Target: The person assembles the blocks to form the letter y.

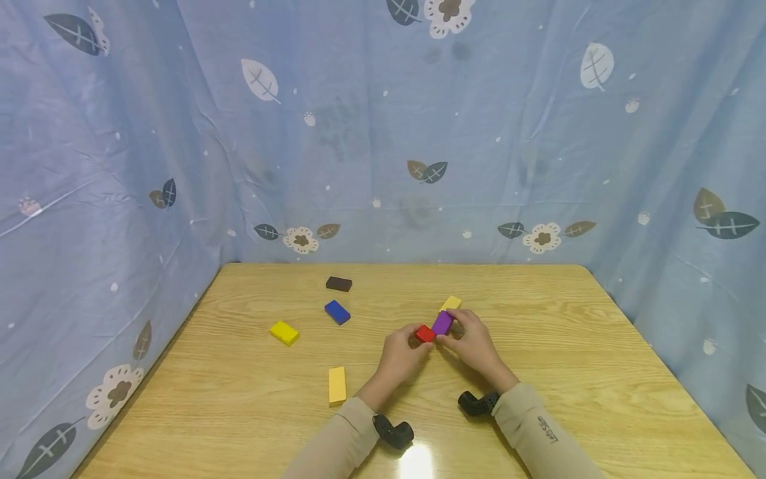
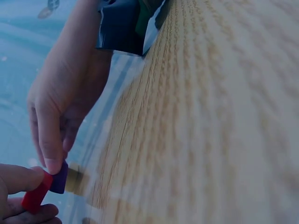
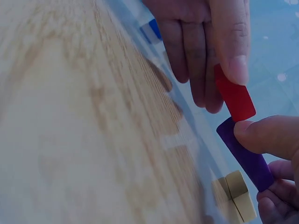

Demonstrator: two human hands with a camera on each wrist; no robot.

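My left hand (image 1: 399, 356) pinches a red block (image 1: 425, 334) between thumb and fingers. A purple block (image 1: 443, 323) is gripped lengthwise by my right hand (image 1: 475, 342), thumb at the near end and fingers at the far end. In the right wrist view the red block (image 3: 235, 97) meets the upper end of the purple block (image 3: 245, 156) right by the right thumb. Just beyond the purple block lies a pale yellow block (image 1: 451, 303), partly hidden behind it in the head view.
On the left of the wooden table (image 1: 538, 346) lie a black block (image 1: 338, 284), a blue block (image 1: 338, 312), a bright yellow block (image 1: 284, 332) and another pale yellow block (image 1: 337, 386) near the left forearm. A patterned blue curtain (image 1: 371, 133) encloses the table's back and sides.
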